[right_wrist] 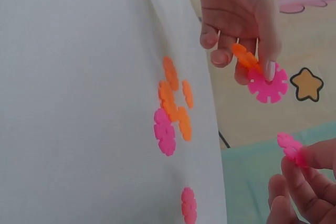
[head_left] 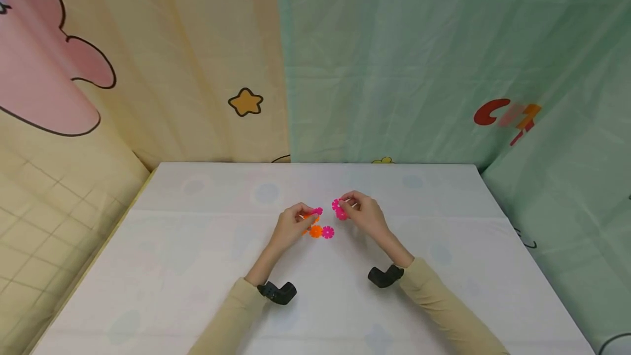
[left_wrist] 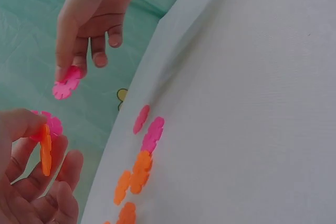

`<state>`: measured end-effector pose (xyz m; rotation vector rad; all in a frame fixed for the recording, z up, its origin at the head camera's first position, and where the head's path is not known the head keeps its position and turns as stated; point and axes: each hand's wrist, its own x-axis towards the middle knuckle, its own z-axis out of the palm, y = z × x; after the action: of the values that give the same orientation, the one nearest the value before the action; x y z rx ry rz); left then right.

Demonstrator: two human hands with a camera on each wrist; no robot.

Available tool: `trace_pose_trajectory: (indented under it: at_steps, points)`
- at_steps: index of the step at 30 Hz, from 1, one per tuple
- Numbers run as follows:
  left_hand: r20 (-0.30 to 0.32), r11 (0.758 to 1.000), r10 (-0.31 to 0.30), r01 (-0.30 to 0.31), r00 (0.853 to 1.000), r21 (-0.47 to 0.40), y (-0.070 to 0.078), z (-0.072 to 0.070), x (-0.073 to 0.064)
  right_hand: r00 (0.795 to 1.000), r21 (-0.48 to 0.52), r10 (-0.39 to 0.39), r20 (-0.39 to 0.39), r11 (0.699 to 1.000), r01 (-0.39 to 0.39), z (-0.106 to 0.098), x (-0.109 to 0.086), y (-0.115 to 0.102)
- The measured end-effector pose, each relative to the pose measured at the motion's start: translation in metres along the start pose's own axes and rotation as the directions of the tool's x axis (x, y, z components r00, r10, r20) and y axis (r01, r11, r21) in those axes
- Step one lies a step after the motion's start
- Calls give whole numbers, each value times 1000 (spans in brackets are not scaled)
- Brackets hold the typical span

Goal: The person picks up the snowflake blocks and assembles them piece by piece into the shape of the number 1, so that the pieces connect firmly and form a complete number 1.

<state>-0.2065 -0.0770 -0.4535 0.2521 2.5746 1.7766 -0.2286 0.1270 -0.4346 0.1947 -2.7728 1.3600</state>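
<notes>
My left hand (head_left: pixel 290 228) pinches a pink snowflake disc (right_wrist: pixel 268 84) joined to an orange snowflake disc (right_wrist: pixel 244 55). The orange one stands edge-on beside the thumb in the left wrist view. Between thumb and fingertips, my right hand (head_left: pixel 367 215) pinches another pink snowflake disc (left_wrist: pixel 66 83). Both hands face each other above the table, a small gap between their pieces. Under them lie a pink disc (head_left: pixel 327 232), an orange disc (head_left: pixel 316 231) right at its edge, and several more orange discs (right_wrist: pixel 170 73). A separate pink disc (right_wrist: pixel 189 205) lies nearer the right hand.
The table (head_left: pixel 197 289) has a white cloth with faint pale dots. Behind it hang a cream curtain (head_left: pixel 207 26) and a green curtain (head_left: pixel 370 70). A black wrist camera (head_left: pixel 278 292) sits on the left wrist, another black camera (head_left: pixel 385 276) on the right.
</notes>
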Motion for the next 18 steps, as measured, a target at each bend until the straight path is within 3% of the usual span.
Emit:
trace_pose_trajectory:
  at_steps: [18]
  points:
    - [-44, 990, 89, -84, 995, 109, 2, 17, 0, 1000, 97, -27, 10, 995, 26, 4, -2, -6]
